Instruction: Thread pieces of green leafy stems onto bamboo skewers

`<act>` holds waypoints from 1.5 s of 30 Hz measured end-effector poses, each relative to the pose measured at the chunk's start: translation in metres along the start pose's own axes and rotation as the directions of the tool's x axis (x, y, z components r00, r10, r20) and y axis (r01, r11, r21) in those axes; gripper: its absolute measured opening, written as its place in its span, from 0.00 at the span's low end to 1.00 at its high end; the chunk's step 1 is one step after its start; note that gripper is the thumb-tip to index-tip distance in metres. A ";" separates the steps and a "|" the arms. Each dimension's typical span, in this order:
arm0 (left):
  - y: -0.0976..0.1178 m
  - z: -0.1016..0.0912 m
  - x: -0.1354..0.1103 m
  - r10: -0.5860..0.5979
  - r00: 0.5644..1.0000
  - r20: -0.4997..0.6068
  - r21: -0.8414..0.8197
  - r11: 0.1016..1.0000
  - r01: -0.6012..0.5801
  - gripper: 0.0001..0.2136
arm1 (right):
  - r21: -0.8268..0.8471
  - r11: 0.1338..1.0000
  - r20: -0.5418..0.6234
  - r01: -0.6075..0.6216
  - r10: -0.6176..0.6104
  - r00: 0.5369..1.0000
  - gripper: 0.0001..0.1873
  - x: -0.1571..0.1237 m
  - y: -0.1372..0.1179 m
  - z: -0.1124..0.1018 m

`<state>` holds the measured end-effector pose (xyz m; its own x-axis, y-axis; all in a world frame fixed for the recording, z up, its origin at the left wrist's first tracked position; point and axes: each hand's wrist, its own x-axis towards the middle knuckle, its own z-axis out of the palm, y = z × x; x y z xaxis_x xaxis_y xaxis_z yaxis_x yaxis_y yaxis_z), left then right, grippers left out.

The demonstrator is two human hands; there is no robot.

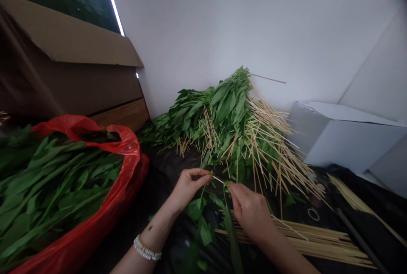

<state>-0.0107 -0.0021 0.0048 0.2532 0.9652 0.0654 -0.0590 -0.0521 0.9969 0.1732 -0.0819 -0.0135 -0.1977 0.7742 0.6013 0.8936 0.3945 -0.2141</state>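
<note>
A thin bamboo skewer (pixel 218 179) spans the short gap between my two hands. My left hand (pixel 190 187) is closed in a pinch at its tip, on a green leafy stem (pixel 197 207) whose leaves hang down below the fingers. My right hand (pixel 249 210) is wrapped round the skewer, its thumb and forefinger at a bit of green stem. From there a long leaf (pixel 231 236) droops toward me. The skewer's other end comes out past my right hand. My palm hides part of its length.
Skewers threaded with leaves form a big pile (pixel 229 108) against the wall. Bare skewers (pixel 321 242) lie on black plastic by my right forearm. A red bag (pixel 130 180) of leafy greens stands at left, below a cardboard box (pixel 85 49). At right are a white box (pixel 359 138) and a ring (pixel 313 214).
</note>
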 end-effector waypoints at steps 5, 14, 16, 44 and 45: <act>0.001 -0.001 0.000 -0.045 0.999 0.015 -0.024 0.999 0.046 0.16 | 0.091 0.995 0.008 -0.047 0.046 0.999 0.16 -0.001 0.000 0.003; -0.007 -0.004 0.000 -0.217 0.971 0.102 -0.332 0.912 0.239 0.16 | 0.187 0.980 -0.015 -0.068 0.072 0.997 0.15 0.002 -0.003 0.001; -0.007 -0.005 0.001 -0.244 0.964 0.103 -0.332 0.906 0.264 0.16 | 0.173 0.983 -0.015 -0.060 0.063 0.998 0.15 0.001 -0.003 0.001; -0.007 -0.001 -0.005 -0.140 0.958 0.250 -0.082 0.983 0.165 0.19 | 0.264 0.961 0.025 -0.076 0.072 0.997 0.14 0.002 -0.007 0.002; -0.006 -0.004 -0.002 -0.118 0.971 0.209 -0.057 0.989 0.133 0.21 | 0.270 0.960 0.034 -0.075 0.068 0.997 0.14 0.002 -0.008 -0.001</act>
<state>-0.0148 -0.0030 -0.0012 0.4542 0.8897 -0.0452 -0.0801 0.0913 0.9926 0.1665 -0.0836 -0.0097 -0.1497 0.8156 0.5589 0.7639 0.4543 -0.4584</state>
